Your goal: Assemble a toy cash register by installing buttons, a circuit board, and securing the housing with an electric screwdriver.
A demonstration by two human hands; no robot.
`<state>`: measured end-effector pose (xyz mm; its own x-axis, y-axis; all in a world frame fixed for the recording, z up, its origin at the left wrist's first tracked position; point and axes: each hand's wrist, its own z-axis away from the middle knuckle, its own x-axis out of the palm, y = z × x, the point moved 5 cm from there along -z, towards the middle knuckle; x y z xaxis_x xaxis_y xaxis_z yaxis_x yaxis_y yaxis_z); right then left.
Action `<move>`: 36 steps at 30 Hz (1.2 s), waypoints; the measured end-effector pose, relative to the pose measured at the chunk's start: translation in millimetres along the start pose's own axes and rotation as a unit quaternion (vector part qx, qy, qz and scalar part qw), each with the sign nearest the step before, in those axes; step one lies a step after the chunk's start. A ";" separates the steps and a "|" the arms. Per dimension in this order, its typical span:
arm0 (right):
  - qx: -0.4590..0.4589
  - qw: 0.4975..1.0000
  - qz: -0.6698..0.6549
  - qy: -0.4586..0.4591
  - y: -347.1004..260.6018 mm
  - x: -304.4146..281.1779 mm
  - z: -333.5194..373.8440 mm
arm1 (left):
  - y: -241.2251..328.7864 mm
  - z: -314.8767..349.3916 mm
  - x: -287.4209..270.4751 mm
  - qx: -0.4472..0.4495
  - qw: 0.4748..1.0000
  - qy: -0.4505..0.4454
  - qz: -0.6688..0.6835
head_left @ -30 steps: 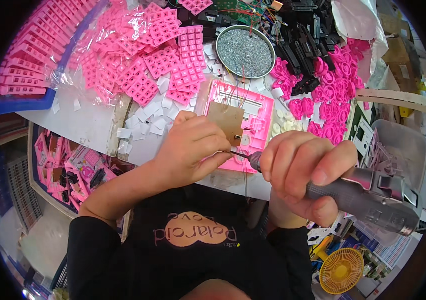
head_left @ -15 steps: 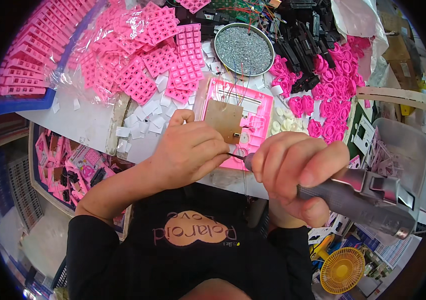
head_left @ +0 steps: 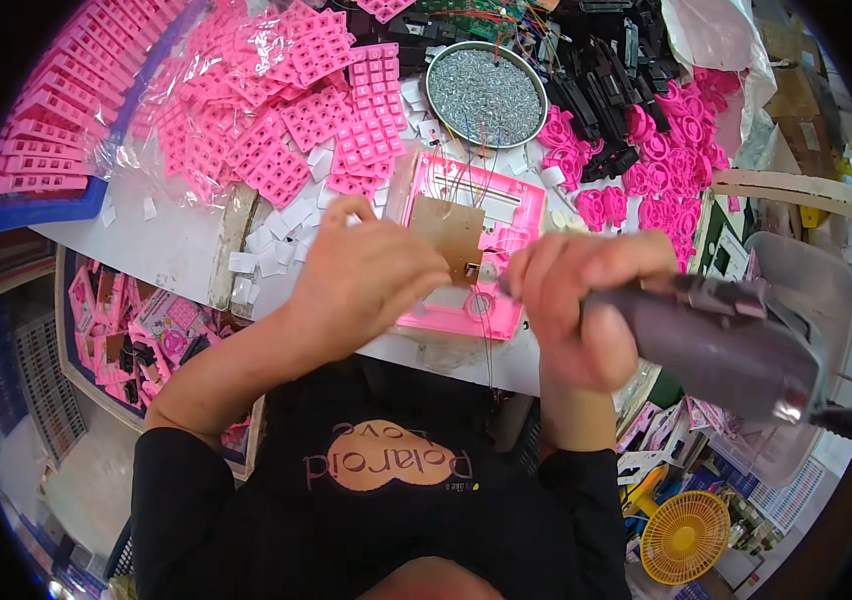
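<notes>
My right hand (head_left: pixel 591 300), somewhat smeared by motion, is wrapped round a grey electric screwdriver (head_left: pixel 721 345) with a cable at its rear. Its bit end points left, over the right side of a pink plastic casing (head_left: pixel 506 322). A brown circuit board (head_left: pixel 444 232) with thin wires lies inside that casing. Over the casing's left edge is my left hand (head_left: pixel 366 275), its fingers bent and pressed together beside the board. Whatever the fingertips hold, if anything, is too small or blurred to make out.
A round metal dish (head_left: pixel 486 95) of small screws stands behind the casing. Pink keypad pieces (head_left: pixel 271 160) are heaped back left, with white paper bits (head_left: pixel 291 215) nearby. Pink rings (head_left: pixel 666 150) and black plastic parts (head_left: pixel 601 90) lie back right. A yellow fan (head_left: pixel 686 537) is lower right.
The screwdriver's bit has drawn away from my left fingertips, and the tool has tilted and moved slightly lower at its rear. My left hand has shifted a little left and up.
</notes>
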<state>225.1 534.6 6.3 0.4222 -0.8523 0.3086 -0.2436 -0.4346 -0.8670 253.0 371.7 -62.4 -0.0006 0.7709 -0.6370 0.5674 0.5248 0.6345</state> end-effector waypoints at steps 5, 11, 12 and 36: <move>-0.030 0.999 0.031 0.032 31.9 -28.0 -10.7 | -10.8 -4.8 16.9 -0.048 0.998 -0.031 0.003; 0.000 0.999 0.040 0.015 48.7 -27.4 -8.9 | -16.0 -3.4 25.2 -0.054 0.998 -0.027 0.008; 0.002 0.997 0.071 0.005 51.1 -25.4 -9.1 | -16.2 -3.3 25.4 -0.054 0.998 -0.030 0.007; 0.024 0.987 -0.106 -0.121 21.8 18.2 -25.9 | -14.2 11.6 2.8 0.004 0.997 0.072 0.027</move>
<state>204.9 502.0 3.2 0.6565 -0.6474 0.3872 -0.0884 -0.5758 -0.8128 254.5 362.2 -78.3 -0.0886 0.8421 -0.5320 0.5769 0.4788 0.6618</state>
